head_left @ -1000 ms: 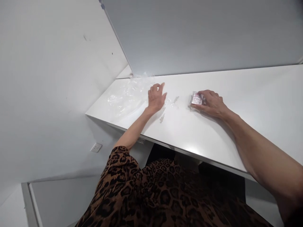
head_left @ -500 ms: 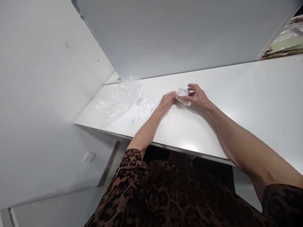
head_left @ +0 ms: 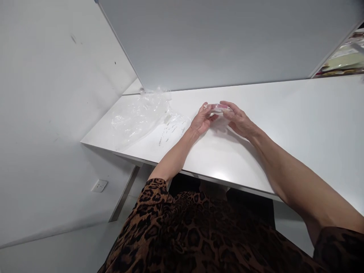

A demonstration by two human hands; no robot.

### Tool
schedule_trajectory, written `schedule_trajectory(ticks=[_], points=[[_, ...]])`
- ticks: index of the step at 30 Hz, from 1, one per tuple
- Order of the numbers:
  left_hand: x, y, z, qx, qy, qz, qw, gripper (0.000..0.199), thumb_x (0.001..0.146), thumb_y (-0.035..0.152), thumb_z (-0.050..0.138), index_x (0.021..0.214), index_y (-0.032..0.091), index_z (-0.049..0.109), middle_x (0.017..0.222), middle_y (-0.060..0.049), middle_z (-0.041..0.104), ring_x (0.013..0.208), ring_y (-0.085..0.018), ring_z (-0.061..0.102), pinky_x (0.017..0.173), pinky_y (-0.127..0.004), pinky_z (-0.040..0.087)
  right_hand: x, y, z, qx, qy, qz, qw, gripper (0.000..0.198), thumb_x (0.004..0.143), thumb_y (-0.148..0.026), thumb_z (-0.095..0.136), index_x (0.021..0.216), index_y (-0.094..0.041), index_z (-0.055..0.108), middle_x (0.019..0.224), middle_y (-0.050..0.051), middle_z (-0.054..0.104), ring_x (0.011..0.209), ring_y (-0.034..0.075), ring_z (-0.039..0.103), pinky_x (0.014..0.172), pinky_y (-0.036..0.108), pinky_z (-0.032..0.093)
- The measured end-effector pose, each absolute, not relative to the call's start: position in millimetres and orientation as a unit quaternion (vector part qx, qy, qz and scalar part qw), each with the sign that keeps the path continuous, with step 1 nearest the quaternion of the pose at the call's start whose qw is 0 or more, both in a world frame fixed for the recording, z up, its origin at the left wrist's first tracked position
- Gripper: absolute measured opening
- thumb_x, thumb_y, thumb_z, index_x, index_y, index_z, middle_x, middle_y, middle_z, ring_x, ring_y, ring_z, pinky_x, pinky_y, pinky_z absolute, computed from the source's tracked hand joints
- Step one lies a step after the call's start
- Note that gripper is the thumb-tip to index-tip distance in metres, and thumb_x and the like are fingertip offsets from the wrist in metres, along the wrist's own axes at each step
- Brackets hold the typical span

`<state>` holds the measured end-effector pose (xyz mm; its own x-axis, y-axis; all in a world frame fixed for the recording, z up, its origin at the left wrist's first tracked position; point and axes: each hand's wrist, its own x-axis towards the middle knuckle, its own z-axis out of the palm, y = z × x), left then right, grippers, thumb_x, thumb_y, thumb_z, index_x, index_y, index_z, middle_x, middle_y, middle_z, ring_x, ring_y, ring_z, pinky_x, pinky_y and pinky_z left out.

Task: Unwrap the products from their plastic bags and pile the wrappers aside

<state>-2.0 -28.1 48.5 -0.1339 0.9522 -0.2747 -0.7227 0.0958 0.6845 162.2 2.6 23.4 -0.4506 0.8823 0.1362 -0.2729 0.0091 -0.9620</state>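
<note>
Between my two hands is a small packet in clear plastic (head_left: 218, 109), with pink and white showing through, held just over the white table (head_left: 218, 155). My left hand (head_left: 202, 120) grips its left end between thumb and fingers. On the right end, my right hand (head_left: 237, 118) is closed with the thumb at the near side and fingers over the far edge. What is inside the wrapping is too small to make out. Left of my hands lies a large crumpled clear plastic bag (head_left: 136, 119), with grey marks printed on its near right part.
A grey partition panel (head_left: 216, 45) rises along the table's back edge. The white wall (head_left: 51, 113) closes off the left side and carries a socket (head_left: 99, 185). Behind the panel at far right, several wrapped items (head_left: 344, 57) are stacked.
The packet has been tilted, so its pink edge now shows instead of its white printed face. My right fingers have come down onto its far edge. The view has shifted slightly.
</note>
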Motion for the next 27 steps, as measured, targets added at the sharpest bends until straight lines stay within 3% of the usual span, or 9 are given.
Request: schedule_trajectory(ticks=[4,10,15,19,23,27], points=[[-5.0,-28.8,53.4,0.145,0.341,0.659,0.654,0.027,0.106,0.016,0.059,0.132,0.017,0.065,0.101,-0.005,0.071,0.08,-0.009,0.07,0.083,-0.022,0.061,155.7,-9.0,23.3,-0.24,-0.585,0.638,0.439,0.09,0.061,-0.055,0.105,0.137,-0.033,0.064,0.14,0.004,0.071,0.126,0.027,0.069,0.107,0.043,0.062],[-12.9,-30.8,46.2,0.275,0.418,0.576,0.646,0.034,0.089,0.034,0.085,0.115,0.025,0.064,0.093,0.001,0.073,0.061,-0.009,0.068,0.057,-0.019,0.053,155.2,4.8,16.6,-0.293,-0.533,0.603,0.516,0.07,0.059,-0.07,0.1,0.105,-0.025,0.073,0.105,0.004,0.078,0.096,0.024,0.073,0.085,0.039,0.065],[-14.9,-29.0,43.7,0.302,0.483,0.503,0.65,0.038,0.091,0.059,0.077,0.101,0.023,0.07,0.085,-0.001,0.07,0.049,-0.007,0.057,0.044,-0.021,0.039,169.3,15.0,21.2,-0.324,-0.51,0.578,0.548,0.065,0.047,-0.063,0.106,0.088,-0.023,0.074,0.088,0.002,0.074,0.08,0.02,0.068,0.078,0.036,0.062],[-14.1,-30.1,45.2,0.326,0.489,0.459,0.666,0.034,0.092,0.054,0.076,0.097,0.02,0.072,0.073,-0.002,0.068,0.052,-0.011,0.057,0.049,-0.023,0.044,174.9,15.8,25.1,-0.324,-0.549,0.562,0.526,0.06,0.049,-0.065,0.105,0.081,-0.024,0.075,0.083,0.002,0.072,0.078,0.021,0.066,0.079,0.039,0.062],[-12.5,-34.6,44.8,0.338,0.447,0.464,0.686,0.027,0.098,0.046,0.071,0.104,0.02,0.073,0.079,-0.003,0.073,0.071,-0.016,0.068,0.072,-0.03,0.061,172.8,17.4,21.9,-0.339,-0.579,0.507,0.541,0.058,0.054,-0.07,0.101,0.08,-0.025,0.075,0.084,0.003,0.071,0.084,0.024,0.068,0.086,0.045,0.062],[-8.7,-34.9,42.0,0.29,0.427,0.473,0.714,0.023,0.102,0.041,0.066,0.108,0.02,0.073,0.088,-0.005,0.077,0.081,-0.02,0.072,0.092,-0.04,0.064,171.9,12.5,25.1,-0.341,-0.644,0.382,0.569,0.046,0.073,-0.069,0.092,0.086,-0.027,0.077,0.114,0.007,0.073,0.123,0.035,0.065,0.109,0.059,0.055]])
